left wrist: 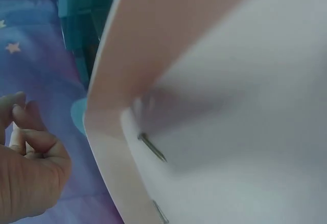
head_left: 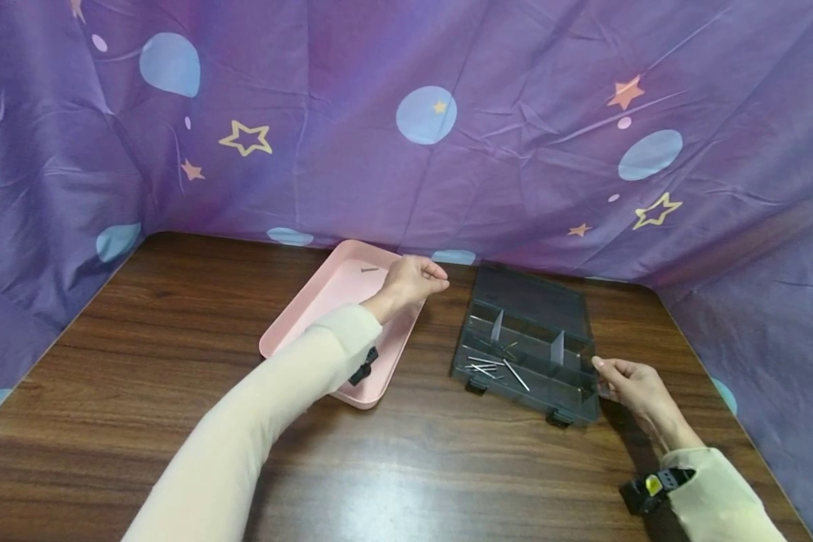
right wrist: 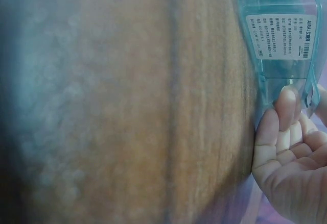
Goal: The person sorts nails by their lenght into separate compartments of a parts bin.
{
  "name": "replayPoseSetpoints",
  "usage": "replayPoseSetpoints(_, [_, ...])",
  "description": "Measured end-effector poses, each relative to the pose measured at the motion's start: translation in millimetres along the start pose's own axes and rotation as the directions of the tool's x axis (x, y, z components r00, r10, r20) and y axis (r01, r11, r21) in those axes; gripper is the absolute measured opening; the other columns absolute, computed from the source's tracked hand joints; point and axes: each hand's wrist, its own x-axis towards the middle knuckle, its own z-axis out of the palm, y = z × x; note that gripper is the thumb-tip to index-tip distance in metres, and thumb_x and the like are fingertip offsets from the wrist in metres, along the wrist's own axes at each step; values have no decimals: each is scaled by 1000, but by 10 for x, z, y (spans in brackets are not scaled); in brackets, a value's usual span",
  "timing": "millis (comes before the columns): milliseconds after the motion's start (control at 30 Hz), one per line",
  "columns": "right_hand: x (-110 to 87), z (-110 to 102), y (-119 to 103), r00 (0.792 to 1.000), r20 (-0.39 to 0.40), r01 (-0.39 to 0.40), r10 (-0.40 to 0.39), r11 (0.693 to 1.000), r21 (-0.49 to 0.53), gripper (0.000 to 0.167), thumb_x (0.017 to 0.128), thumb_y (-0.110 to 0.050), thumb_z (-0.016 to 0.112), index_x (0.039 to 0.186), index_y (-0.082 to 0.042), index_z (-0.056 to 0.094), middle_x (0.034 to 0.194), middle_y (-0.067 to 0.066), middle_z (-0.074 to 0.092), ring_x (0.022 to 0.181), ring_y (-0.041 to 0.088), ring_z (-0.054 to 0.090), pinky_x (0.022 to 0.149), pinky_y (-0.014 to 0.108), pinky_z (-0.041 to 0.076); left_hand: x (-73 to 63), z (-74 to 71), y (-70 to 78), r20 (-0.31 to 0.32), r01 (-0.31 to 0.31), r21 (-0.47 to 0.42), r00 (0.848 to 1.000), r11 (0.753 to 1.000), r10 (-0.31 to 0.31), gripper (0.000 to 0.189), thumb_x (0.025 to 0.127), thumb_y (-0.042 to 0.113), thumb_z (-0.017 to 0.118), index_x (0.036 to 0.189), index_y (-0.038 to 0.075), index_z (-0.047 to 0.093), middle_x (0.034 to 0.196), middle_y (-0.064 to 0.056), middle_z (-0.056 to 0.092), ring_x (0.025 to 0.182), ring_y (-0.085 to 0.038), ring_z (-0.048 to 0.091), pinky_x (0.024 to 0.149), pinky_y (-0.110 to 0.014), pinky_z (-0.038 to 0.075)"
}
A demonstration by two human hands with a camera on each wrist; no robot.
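My left hand point(head_left: 409, 278) is over the right rim of a pink tray point(head_left: 312, 301), thumb and fingers bent towards each other. Whether anything small sits between its fingertips cannot be made out. A nail point(left wrist: 152, 147) lies on the tray floor, and a second nail point(left wrist: 160, 212) is near the wall in the left wrist view. To the right, a dark translucent compartment box point(head_left: 542, 397) has its lid laid back. Several silver nails point(head_left: 517, 375) lie in its front left section. At the box's right side, my right hand point(head_left: 640, 391) pinches the wall, thumb on the rim.
Both containers stand on a brown wooden table point(head_left: 142, 361). A purple patterned cloth point(head_left: 352, 150) hangs behind it and at the sides. Upright dividers point(head_left: 558, 348) split the box, and two black latches point(head_left: 559, 417) jut from its front edge.
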Motion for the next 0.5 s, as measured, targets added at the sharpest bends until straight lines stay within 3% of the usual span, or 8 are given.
replayPoseSetpoints(133, [3, -6, 4, 1000, 4, 12, -12, 1000, 11, 23, 96, -32, 53, 88, -13, 63, 68, -16, 56, 67, -2, 55, 65, 18, 52, 10, -74, -77, -3, 32, -12, 999, 999, -32, 16, 84, 19, 70, 96, 9, 72, 97, -5, 72, 87, -16, 66, 77, -23, 48])
replayPoseSetpoints(267, [3, -10, 6, 1000, 4, 21, -21, 1000, 18, 22, 96, -31, 53, 85, -15, 63, 67, -15, 56, 66, -2, 54, 65, 18, 52, 21, -144, -158, -5, 102, -35, 995, 994, -102, 16, 84, 17, 70, 97, 8, 71, 101, -7, 71, 85, -22, 67, 71, -29, 54])
replayPoseSetpoints(367, [1, -5, 7, 1000, 0, 18, -18, 999, 28, 22, 96, -30, 53, 83, -15, 63, 67, -15, 56, 65, -2, 54, 64, 17, 52, 26, -189, -218, -25, 140, 11, 990, 990, -140, 17, 83, 19, 71, 97, 9, 72, 102, -6, 71, 87, -23, 67, 77, -30, 53])
replayPoseSetpoints(500, [-4, 6, 5, 1000, -10, 5, -4, 999, 51, 21, 95, -29, 54, 82, -17, 64, 66, -15, 56, 65, -2, 54, 63, 16, 51, 22, -244, -293, -59, 142, 93, 989, 986, -136, 18, 82, 21, 72, 96, 10, 72, 101, -4, 72, 94, -18, 63, 88, -26, 45])
